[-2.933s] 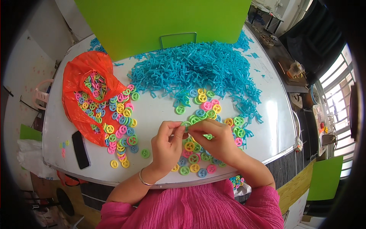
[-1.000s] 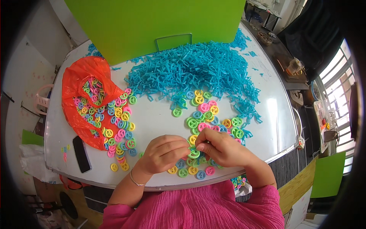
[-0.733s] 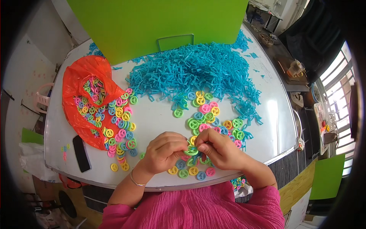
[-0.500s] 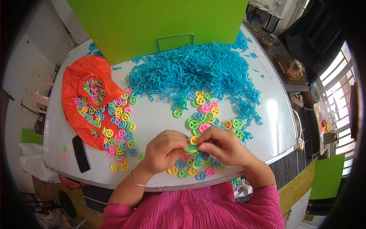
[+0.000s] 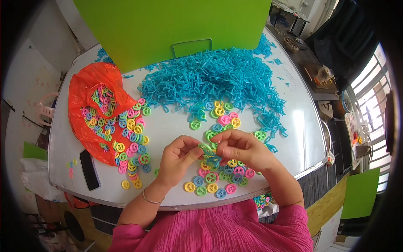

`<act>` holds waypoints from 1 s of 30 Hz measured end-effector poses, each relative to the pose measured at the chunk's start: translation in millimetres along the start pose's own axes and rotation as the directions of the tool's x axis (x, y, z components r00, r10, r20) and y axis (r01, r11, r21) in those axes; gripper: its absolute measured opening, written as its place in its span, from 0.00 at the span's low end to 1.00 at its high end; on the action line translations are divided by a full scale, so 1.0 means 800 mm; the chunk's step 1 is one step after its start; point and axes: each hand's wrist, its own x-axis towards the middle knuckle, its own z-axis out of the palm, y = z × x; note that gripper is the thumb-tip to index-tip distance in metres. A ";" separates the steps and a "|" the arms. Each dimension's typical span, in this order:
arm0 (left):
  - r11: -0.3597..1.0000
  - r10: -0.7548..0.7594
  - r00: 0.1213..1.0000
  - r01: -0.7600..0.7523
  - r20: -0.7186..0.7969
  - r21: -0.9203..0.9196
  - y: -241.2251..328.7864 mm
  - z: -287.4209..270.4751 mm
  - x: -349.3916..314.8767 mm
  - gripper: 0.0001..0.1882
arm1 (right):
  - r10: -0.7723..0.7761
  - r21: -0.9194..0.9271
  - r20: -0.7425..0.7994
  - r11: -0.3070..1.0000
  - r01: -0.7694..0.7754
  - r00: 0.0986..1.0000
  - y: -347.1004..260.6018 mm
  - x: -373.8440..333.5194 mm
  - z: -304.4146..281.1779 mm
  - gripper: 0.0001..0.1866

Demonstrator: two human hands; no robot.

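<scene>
My left hand (image 5: 178, 159) pinches a green plastic wheel (image 5: 205, 148) between thumb and fingers, above the table. Close beside it, my right hand (image 5: 243, 148) is closed with thumb and fingertips together on a blue plastic piece (image 5: 215, 161), partly hidden by the fingers. The blue piece touches or nearly touches the green wheel; I cannot tell whether they are joined. Beneath and around both hands lie small spoked wheels (image 5: 212, 178) in pink, yellow, green and blue. Beyond them spreads a large heap of blue plastic pieces (image 5: 210, 77).
A red plastic bag (image 5: 82, 126) spills more coloured wheels on the left of the white table (image 5: 168, 122). A black phone (image 5: 89, 170) lies near the left front edge. At the back stands a large green box (image 5: 168, 25) with a metal handle (image 5: 192, 47).
Both hands have lifted slightly and drawn a little apart. The green wheel has turned and tilted in my left fingers, and more wheels show below the hands.
</scene>
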 end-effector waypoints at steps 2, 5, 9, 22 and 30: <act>0.999 0.023 1.000 -0.023 -0.003 0.033 0.001 0.001 0.001 0.09 | -0.057 -0.009 0.035 0.998 0.057 0.998 -0.002 -0.006 0.011 0.19; 0.992 0.095 0.995 -0.095 -0.006 0.081 0.000 0.003 0.003 0.10 | -0.041 -0.303 -0.056 0.953 0.022 0.998 -0.014 -0.018 0.023 0.22; 0.948 -0.019 0.999 0.029 -0.034 0.318 0.016 -0.010 0.008 0.14 | -0.069 -0.542 0.028 0.837 0.073 0.997 -0.032 -0.075 -0.009 0.21; 0.038 -0.055 0.646 -0.760 0.761 0.648 -0.055 0.067 -0.043 0.38 | 0.416 -0.872 0.079 0.469 -0.139 0.906 -0.048 -0.206 -0.055 0.26; -0.068 0.080 0.741 -0.664 0.667 0.745 -0.046 0.041 0.023 0.31 | -0.561 -0.994 0.031 -0.104 -0.034 0.827 0.011 -0.114 -0.069 0.21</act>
